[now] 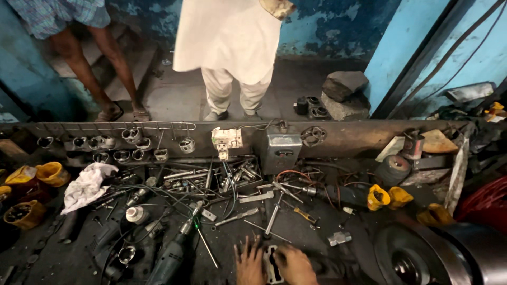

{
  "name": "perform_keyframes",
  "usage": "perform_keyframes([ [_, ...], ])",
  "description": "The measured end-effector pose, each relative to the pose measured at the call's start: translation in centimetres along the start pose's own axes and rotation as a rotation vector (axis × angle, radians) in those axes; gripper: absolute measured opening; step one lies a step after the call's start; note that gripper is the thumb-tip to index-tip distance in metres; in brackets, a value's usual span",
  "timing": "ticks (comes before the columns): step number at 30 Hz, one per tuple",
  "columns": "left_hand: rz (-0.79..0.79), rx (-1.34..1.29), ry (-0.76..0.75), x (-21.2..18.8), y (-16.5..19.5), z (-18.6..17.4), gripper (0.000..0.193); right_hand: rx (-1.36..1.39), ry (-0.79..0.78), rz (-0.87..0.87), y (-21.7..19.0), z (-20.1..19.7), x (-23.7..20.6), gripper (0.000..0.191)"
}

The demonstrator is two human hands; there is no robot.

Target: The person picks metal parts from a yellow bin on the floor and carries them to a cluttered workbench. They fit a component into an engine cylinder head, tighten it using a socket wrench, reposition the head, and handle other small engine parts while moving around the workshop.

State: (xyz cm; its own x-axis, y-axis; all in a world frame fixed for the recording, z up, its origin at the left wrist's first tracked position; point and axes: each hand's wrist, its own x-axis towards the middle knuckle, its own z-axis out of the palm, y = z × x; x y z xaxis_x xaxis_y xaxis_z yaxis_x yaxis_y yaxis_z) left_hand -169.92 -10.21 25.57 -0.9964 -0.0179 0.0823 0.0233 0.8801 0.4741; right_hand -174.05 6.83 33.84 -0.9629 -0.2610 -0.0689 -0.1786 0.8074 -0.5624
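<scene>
A flat metal plate [271, 264] is gripped by the right hand [296, 265], while the left hand [249, 264] is spread open just beside the plate.

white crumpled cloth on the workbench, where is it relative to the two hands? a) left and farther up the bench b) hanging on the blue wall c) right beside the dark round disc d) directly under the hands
a: the white crumpled cloth lies at the bench's left, well away from the left hand and right hand, which rest on a flat grey metal plate at the bottom centre.
</scene>
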Motion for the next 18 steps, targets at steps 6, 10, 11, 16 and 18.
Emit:
perform_keyframes([
  [6, 0.003, -0.008, 0.233, -1.1, 2.4, -3.2, 0.067, 0.11, 0.171, -0.179, -1.5, -0.4, -1.3, 0.018],
  [10, -0.005, -0.032, 0.214, -1.4, 3.0, -4.6, 0.064, 0.153, 0.128, -0.152, -1.0, 0.0, 0.3, 0.018],
  [11, -0.005, -0.053, 0.198, -1.5, 3.1, -4.8, 0.062, 0.165, 0.085, -0.094, -0.9, -0.5, 1.2, 0.02],
  [16, 0.018, -0.133, 0.176, -2.1, 3.4, -6.7, 0.052, 0.564, 0.19, -0.39, -3.2, -7.1, 8.4, 0.028],
  [18, 0.052, -0.167, 0.202, -2.5, 3.8, -8.1, 0.05, 0.538, 0.277, -0.451, -5.7, -11.4, 11.8, 0.023],
])
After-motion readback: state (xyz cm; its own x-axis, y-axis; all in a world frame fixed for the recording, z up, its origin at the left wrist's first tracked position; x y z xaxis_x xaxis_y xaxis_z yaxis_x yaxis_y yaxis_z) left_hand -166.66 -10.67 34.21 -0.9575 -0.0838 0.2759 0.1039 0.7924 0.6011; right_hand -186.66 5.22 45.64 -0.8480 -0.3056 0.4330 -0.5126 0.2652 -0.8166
